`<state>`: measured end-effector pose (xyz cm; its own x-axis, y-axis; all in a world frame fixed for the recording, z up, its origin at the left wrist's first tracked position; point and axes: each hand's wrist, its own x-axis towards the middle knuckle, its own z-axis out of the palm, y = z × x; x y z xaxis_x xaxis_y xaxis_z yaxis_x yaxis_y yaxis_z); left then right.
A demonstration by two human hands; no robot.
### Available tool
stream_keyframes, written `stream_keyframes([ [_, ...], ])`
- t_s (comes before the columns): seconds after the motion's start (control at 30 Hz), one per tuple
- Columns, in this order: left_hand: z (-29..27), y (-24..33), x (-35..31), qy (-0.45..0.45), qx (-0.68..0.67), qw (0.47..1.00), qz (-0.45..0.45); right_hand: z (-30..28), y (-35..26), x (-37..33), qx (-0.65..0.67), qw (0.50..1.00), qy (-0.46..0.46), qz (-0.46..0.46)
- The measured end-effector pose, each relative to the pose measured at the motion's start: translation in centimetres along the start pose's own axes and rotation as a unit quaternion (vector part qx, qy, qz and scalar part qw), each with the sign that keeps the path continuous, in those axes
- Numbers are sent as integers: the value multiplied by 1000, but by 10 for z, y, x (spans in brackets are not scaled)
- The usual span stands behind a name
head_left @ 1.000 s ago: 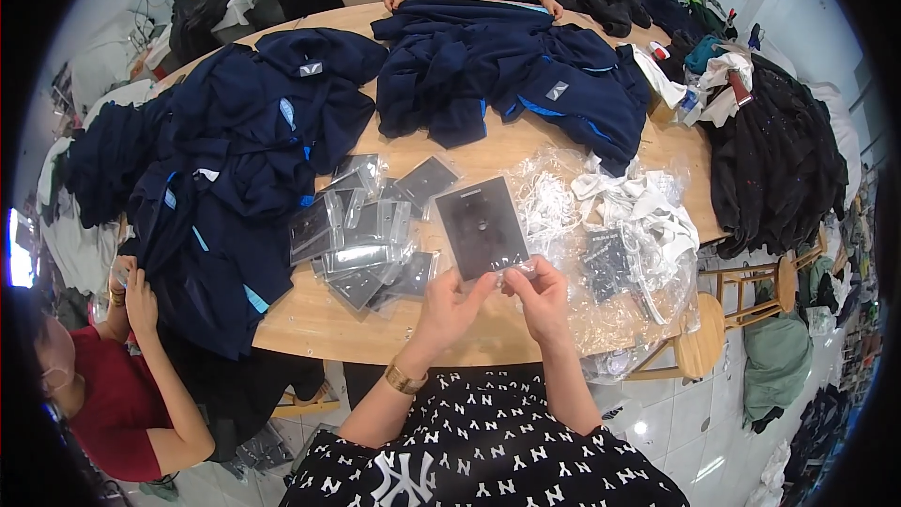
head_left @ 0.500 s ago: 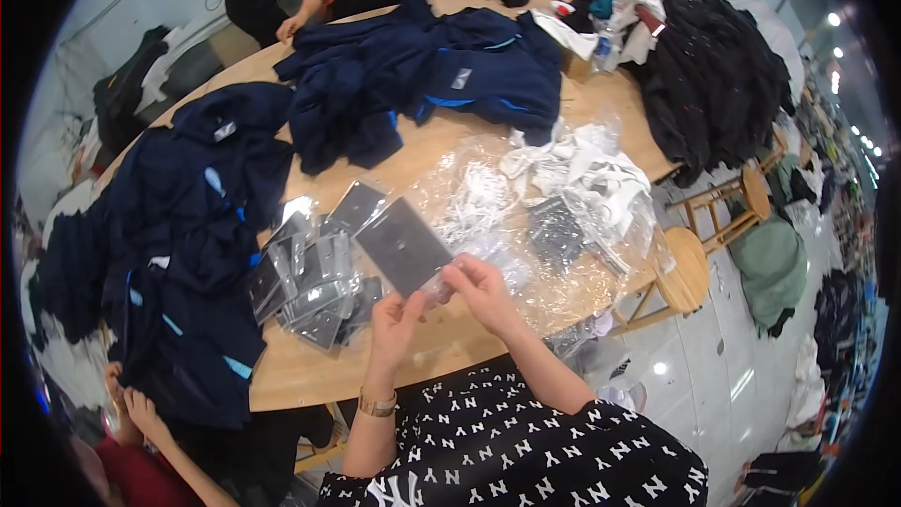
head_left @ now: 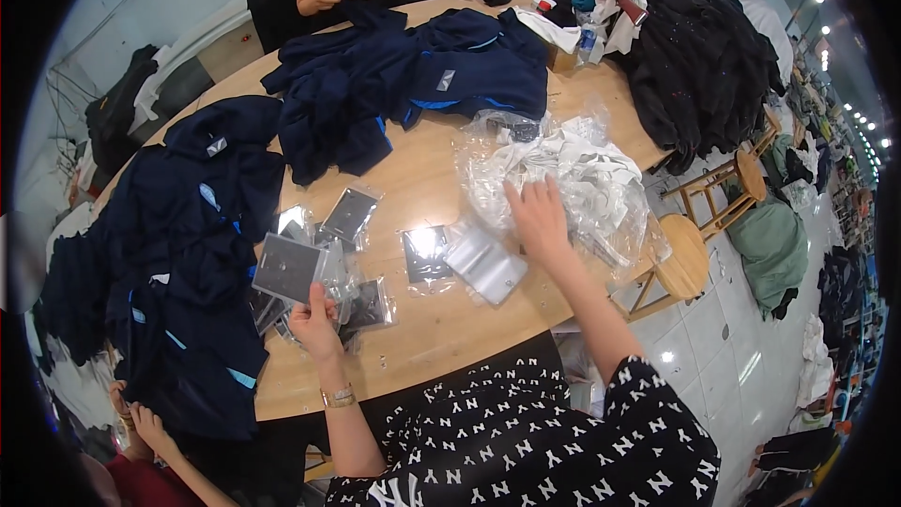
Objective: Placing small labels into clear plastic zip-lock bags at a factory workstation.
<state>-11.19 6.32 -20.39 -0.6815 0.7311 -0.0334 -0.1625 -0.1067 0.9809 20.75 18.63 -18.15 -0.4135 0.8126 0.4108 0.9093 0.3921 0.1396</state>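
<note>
On the round wooden table [head_left: 441, 178], we see the two hands, joined on one packet a second ago, now apart. The right hand [head_left: 537, 216], fingers spread, has reached onto the heap of clear plastic bags [head_left: 563, 169]. The left hand [head_left: 314, 324] alone pinches the flat grey packet [head_left: 286, 268] above the finished packets [head_left: 361, 305], suggesting a fresh bag is sought.

Bright, even overhead light glares off the plastic bags [head_left: 563, 169]; fisheye edges bend, perhaps slightly blurred.
</note>
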Motion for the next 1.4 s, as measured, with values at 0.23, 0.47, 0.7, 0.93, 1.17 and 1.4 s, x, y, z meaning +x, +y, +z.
stream_keyframes([
  [0.23, -19, -30, 8, 28, -26, 997, -72, -16, 60, 88, -39, 984, 149, -87],
  [0.47, -34, -43, 11, 40, -28, 992, -114, -24, 74, 73, -60, 950, 230, -203],
  [0.7, -37, -18, 15, 18, 70, 971, -228, 24, 74, -36, 57, 977, -91, -182],
  [0.93, -41, 13, 12, -112, 355, 898, -233, 3, 10, -98, 77, 991, 17, -109],
  [1.17, -8, 27, -5, -180, 476, 852, -122, 12, -24, -105, 130, 981, -38, -137],
  [1.4, 73, 3, -45, -374, 369, 851, 9, 28, -29, -114, 266, 948, -50, -168],
])
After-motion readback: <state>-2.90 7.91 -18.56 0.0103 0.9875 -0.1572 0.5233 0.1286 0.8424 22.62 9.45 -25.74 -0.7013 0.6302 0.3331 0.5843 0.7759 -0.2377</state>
